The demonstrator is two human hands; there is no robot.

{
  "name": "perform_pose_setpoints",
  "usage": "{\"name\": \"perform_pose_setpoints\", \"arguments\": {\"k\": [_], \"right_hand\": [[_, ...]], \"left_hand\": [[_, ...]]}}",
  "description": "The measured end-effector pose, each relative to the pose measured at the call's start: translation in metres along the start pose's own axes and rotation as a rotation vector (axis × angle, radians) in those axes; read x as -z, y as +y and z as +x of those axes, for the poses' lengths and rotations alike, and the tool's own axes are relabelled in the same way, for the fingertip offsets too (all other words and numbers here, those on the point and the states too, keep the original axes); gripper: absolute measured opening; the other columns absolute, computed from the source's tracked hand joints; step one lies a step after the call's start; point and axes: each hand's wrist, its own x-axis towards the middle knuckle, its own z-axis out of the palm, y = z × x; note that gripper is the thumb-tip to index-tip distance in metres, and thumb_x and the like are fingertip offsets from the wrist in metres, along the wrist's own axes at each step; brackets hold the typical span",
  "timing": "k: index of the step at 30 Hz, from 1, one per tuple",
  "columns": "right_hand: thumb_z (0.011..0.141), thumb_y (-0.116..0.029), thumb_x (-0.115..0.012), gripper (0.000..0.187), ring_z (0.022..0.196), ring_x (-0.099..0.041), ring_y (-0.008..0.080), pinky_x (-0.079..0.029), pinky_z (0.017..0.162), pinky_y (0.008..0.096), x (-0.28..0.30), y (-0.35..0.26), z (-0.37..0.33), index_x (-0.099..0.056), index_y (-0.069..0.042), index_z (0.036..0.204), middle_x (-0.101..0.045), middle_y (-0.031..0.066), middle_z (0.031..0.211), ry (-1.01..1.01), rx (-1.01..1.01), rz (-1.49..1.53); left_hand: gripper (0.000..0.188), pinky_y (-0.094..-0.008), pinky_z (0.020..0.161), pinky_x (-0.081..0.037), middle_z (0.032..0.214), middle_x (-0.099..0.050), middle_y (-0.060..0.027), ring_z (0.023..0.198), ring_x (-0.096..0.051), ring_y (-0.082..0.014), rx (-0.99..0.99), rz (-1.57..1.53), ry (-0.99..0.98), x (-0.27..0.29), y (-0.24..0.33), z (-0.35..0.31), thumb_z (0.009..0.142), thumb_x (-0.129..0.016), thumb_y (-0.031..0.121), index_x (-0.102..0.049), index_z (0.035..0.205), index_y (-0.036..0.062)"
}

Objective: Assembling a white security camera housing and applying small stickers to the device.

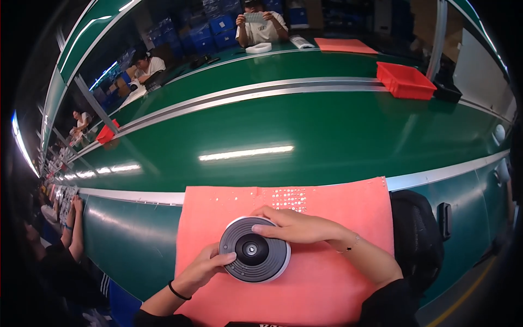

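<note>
A round dome camera (277, 260) with grey ringed face, black centre with a lens, and pale rim is held over the pink mat (332, 283), its lens facing up. My left hand (208, 262) grips its left edge, thumb on the ringed face beside the black centre. From the upper right, my right hand (297, 226) closes round the rim, thumb lying on top of the rings. The fingers under the camera are hidden. Just beyond it, small shiny pieces (289, 200) sit in rows on the mat, too small to name.
Right of the mat lie a black bag (417, 240) and a small black object (445, 220). A green conveyor belt (327, 131) runs beyond the metal edge. A red bin (406, 82) stands at the far right. Other people sit across the line and at far left.
</note>
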Motion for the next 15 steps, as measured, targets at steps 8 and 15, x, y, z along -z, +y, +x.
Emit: {"name": "perform_pose_setpoints", "arguments": {"k": [8,15], "right_hand": [[0.063,-0.042,-0.079,0.075,0.1,-0.057,0.0332,-0.047,0.084,0.0401,-0.021,-0.04,-0.031,-0.048,-0.001,0.117,-0.054,0.0183,0.112,0.717,0.632,-0.452],[0.052,-0.041,-0.086,0.073,0.086,-0.063,0.0285,-0.05,0.076,0.0353,-0.004,-0.03,-0.026,-0.057,0.001,0.104,-0.062,0.0151,0.096,0.88,0.922,-0.585]], "left_hand": [[0.09,-0.0344,0.081,-0.055,0.114,-0.057,-0.0189,0.105,-0.059,-0.0242,-0.892,0.781,0.214,-0.033,0.047,0.001,0.063,-0.079,0.013,-0.031,0.136,-0.0066],[0.092,-0.0341,0.077,-0.056,0.113,-0.058,-0.0199,0.102,-0.061,-0.0259,-1.004,0.876,0.23,-0.038,0.052,0.012,0.059,-0.081,0.015,-0.034,0.134,-0.0085]]}}
